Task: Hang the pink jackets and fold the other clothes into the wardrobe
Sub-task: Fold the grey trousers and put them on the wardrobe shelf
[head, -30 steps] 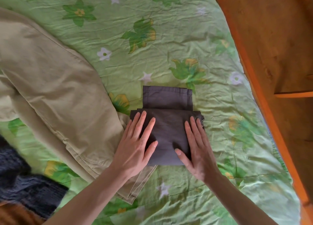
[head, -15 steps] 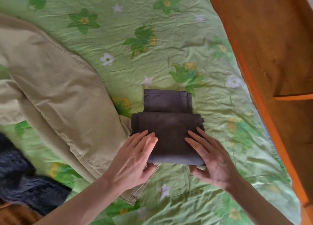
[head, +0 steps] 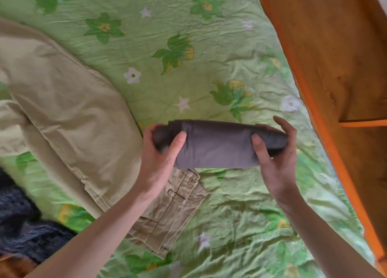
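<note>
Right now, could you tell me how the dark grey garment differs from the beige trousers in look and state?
The dark grey garment is folded into a compact bundle, while the beige trousers lie spread out and unfolded. The grey garment is gripped at its ends by the left hand and right hand; the trousers lie on the green floral bedsheet, held by neither hand. Both are plain, unpatterned cloth.

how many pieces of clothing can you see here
3: the folded grey garment held by the left hand and right hand; beige trousers on the bed at left; a dark knit at the lower-left edge. More may lie out of frame.
</note>
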